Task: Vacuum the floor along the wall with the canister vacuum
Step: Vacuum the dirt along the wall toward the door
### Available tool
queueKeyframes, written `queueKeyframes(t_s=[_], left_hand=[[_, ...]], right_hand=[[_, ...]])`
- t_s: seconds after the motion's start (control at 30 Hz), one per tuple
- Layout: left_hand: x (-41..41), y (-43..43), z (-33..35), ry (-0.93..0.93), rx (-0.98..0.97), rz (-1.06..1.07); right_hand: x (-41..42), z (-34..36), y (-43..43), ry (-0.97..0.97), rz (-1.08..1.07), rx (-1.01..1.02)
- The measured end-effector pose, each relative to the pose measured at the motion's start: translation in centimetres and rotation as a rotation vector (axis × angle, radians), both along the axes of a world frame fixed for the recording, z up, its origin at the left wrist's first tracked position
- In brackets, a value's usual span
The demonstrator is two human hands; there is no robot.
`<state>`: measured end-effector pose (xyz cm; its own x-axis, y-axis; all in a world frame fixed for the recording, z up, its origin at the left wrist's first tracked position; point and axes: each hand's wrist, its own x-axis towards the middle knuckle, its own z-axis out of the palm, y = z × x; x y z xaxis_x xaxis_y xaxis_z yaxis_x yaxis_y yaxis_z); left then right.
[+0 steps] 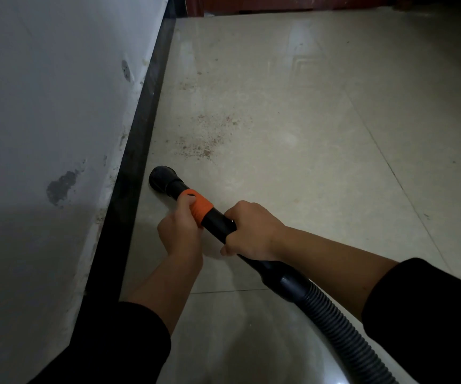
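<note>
We saw both forearms reach forward and down from black sleeves [428, 322], the two hands set one behind the other along the vacuum wand [218, 221]. The left hand [181, 231] was the forward one, closed around the wand at its orange band [200, 207], thumb lying up over the orange and the fingers curled underneath. The right hand [251, 231] sat just behind it, wrapped fully around the black tube, knuckles up and wrist bent slightly inward. Both grips were tight on the wand, with no gap we could make out.

The wand ran diagonally from lower right to upper left. Its round black nozzle [161, 178] was down on the tiled floor [293, 120], just beside the dark baseboard [138, 151] at the foot of the wall [44, 92]. Behind the right hand the tube widened into a cuff and became the ribbed hose [343, 333], which left the frame at the bottom. We could read no brand, label or writing anywhere on the wand or hose.

A scatter of reddish-brown debris [199, 146] lay on the tile just ahead of the nozzle, with fainter patches farther along the wall. The white wall was scuffed, with a grey patch of missing paint [60, 187] low down. A dark reddish edge [265, 4] crossed the top of the view; we could not tell what it belonged to.
</note>
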<state>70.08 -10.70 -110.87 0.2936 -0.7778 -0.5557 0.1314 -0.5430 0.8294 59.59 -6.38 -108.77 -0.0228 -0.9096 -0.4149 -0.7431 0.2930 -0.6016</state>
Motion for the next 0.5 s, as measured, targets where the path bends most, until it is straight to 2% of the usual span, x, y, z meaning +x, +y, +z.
queueKeyframes(t_s=[0.5], left_hand=[[1.6, 2.4, 0.2, 0.035, 0.003, 0.054]], right_hand=[[1.6, 0.7, 1.5, -0.007, 0.087, 0.022]])
